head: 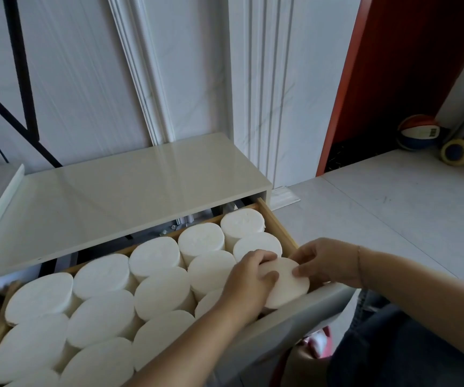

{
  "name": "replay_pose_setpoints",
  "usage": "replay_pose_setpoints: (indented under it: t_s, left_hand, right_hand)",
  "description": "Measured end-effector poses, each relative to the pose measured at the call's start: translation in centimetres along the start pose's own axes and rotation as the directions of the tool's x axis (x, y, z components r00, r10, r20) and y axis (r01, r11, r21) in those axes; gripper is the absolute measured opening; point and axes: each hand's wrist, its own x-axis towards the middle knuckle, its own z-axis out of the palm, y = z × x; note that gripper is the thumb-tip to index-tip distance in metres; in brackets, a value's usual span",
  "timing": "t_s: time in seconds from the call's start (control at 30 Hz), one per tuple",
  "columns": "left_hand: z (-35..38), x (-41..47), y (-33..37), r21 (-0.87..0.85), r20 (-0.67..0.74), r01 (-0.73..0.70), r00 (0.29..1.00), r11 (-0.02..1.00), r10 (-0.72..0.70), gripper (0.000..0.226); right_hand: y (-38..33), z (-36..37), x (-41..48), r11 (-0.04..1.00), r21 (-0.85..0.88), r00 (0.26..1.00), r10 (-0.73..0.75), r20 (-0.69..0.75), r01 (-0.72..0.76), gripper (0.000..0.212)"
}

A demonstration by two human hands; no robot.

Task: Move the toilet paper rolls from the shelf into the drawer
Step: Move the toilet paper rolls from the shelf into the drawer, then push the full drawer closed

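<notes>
- Far left: thin black metal bars [21, 79] run at angles across the white panelled wall.
- Below them sits a glossy cream cabinet top [130, 185], bare and catching the light.
- Under it, the open wood-sided drawer [276, 227] is pulled right out, and it's packed: white cylindrical toilet paper rolls [102, 272] stand on end in tight rows, each touching its neighbours.
- Now the left hand [249, 283]: it reaches over the rolls, fingers curled round the left edge of the corner roll [286, 286], thumb lying on its flat top.
- That round white roll sits at the drawer's front right corner, right against the pale front panel.
- The right hand [328, 261] pinches its right edge, thumb on top, fingers tucked behind, with a thin bracelet [359, 263] on the wrist.
- Far right, past an orange-red door frame [345, 93], a red, white and blue ball [417, 132] rests on the pale floor near a yellow wheel [456, 152].
</notes>
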Motion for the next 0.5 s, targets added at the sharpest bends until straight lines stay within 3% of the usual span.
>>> replay_pose_setpoints:
  t_s: [0.1,0.17,0.23,0.33,0.43,0.5]
  left_hand:
    - [-1.0,0.6,-0.5,0.116,0.013,-0.041,0.999,0.992,0.040,0.034]
    - [-1.0,0.7,-1.1,0.283,-0.013,-0.091,0.995,0.955,0.099,0.035]
    - [-0.8,0.7,-2.0,0.400,-0.045,-0.121,0.987,0.908,0.152,0.039]
    - [-0.7,0.7,-3.0,0.472,-0.077,-0.097,0.985,0.876,0.151,0.052]
    - [-1.4,0.2,-3.5,0.493,-0.071,-0.089,0.987,0.865,0.142,0.061]
    - [-2.6,-0.6,-3.8,0.473,-0.071,-0.079,0.989,0.878,0.127,0.063]
  right_hand:
    - [0.0,0.4,0.4,0.978,-0.208,0.998,-0.032,-0.048,0.021,0.017]
    - [0.1,1.1,0.6,0.852,-0.522,0.994,-0.087,-0.063,0.041,0.020]
    - [0.2,1.7,0.8,0.727,-0.685,0.985,-0.143,-0.099,0.037,0.023]
    - [0.3,1.6,0.8,0.682,-0.731,0.975,-0.159,-0.155,-0.005,0.024]
    - [0.5,1.7,0.5,0.654,-0.755,0.942,-0.221,-0.251,-0.048,0.046]
    - [0.2,2.6,0.1,0.711,-0.702,0.908,-0.318,-0.271,0.039,0.064]
